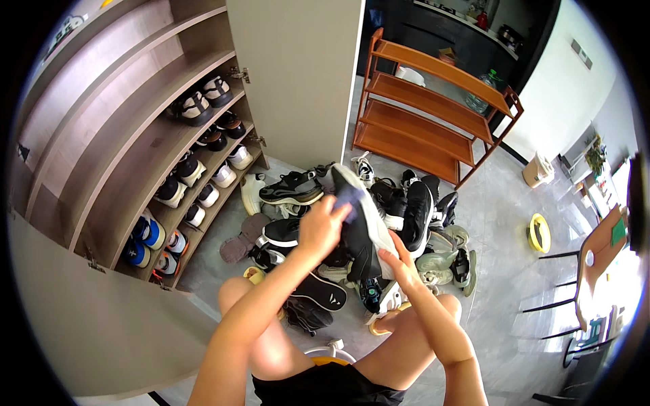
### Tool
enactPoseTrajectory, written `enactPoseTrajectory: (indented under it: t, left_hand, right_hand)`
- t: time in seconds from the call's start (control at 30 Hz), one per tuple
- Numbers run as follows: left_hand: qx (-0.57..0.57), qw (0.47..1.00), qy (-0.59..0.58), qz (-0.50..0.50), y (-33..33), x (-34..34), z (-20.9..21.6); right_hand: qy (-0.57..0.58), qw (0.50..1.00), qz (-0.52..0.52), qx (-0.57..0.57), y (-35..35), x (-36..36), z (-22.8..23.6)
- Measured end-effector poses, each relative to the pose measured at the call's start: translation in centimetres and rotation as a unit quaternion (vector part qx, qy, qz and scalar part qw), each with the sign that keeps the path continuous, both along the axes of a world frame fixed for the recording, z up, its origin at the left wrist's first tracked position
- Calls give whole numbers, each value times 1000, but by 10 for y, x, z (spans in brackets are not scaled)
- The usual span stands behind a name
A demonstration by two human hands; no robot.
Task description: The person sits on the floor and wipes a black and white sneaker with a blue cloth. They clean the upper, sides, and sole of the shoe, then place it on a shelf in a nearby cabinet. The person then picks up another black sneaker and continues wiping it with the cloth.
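Observation:
A black shoe with a white sole [362, 247] is tilted up in front of me, above a pile of shoes. My right hand [401, 262] grips it along the sole, near the end closer to me. In my closed left hand [321, 227] is a dark blue cloth [349, 200], pressed against the upper part of the shoe and slightly blurred. Under and around my hands lie black, white and grey shoes, among them a black sneaker [292, 188], another black shoe with a white sole [419, 215] and a black slipper-like piece [321, 292].
On the left stands an opened shoe cabinet [145, 139] with pairs of shoes on its lower shelves. A brown slatted rack [420, 128] is at the back. To the right are a bin [538, 170], a yellow basin [539, 233] and a table [599, 254].

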State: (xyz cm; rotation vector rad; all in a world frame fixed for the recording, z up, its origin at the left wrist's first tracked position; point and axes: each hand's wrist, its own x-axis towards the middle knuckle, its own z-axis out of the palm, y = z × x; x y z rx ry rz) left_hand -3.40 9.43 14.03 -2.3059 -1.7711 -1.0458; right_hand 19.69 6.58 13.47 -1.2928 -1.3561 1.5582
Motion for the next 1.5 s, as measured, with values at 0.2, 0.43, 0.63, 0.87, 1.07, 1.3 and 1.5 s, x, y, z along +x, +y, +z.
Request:
enactPoseTrajectory:
  t: [0.2,0.43,0.63,0.87,1.07,1.3,1.5]
  left_hand:
    - [-55,995,-80,-28,16,-23,2]
    - [-44,973,-53,-221,-36,17,8]
    - [118,992,-40,-2,10,-30,9]
    - [0,996,-90,-24,-3,-19,7]
    - [5,982,-29,-188,-33,8,13]
    - [87,975,-157,130,32,-69,1]
    - [50,988,-149,-2,14,-45,3]
  right_hand:
    - [27,999,10,-46,-3,-5,6]
    - [-31,999,-10,4,1,7,-16]
    - [-44,996,67,25,-15,-1,15]
    - [-14,999,42,6,-10,-3,12]
    - [29,999,32,-20,-4,2,5]
    - [4,994,109,-29,-18,1,30]
    - [32,995,71,-58,-11,5,11]
